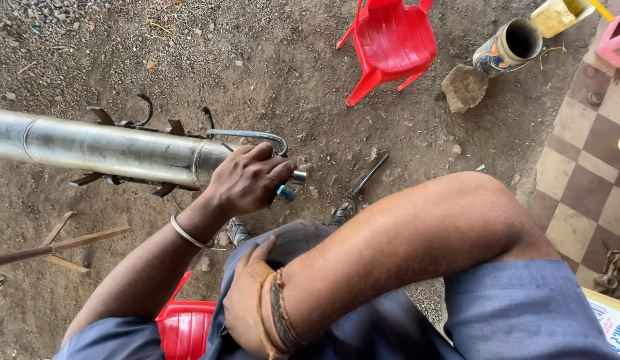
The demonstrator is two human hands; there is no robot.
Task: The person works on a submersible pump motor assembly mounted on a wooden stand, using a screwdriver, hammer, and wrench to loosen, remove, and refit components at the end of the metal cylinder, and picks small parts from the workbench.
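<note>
My left hand (246,180), with a silver bangle on the wrist, is closed around the near end of a long shiny metal pipe (103,148) that lies across the left of the view. A short metal stub (298,177) and a small teal-tipped piece (286,193) stick out past my fingers. Curved dark metal hooks (144,112) and a bent rod (256,135) ring the pipe just behind the hand. My right hand (248,303), wearing braided bands, lies flat on my blue-trousered thigh and holds nothing.
I sit on a red plastic seat (186,327) over bare dirt. A red plastic chair (391,43), a stone (464,87), a painted tin (510,45) and a yellow container (556,15) stand ahead. A dark hand tool (368,179) lies by my feet. Checkered tiles (590,167) run along the right.
</note>
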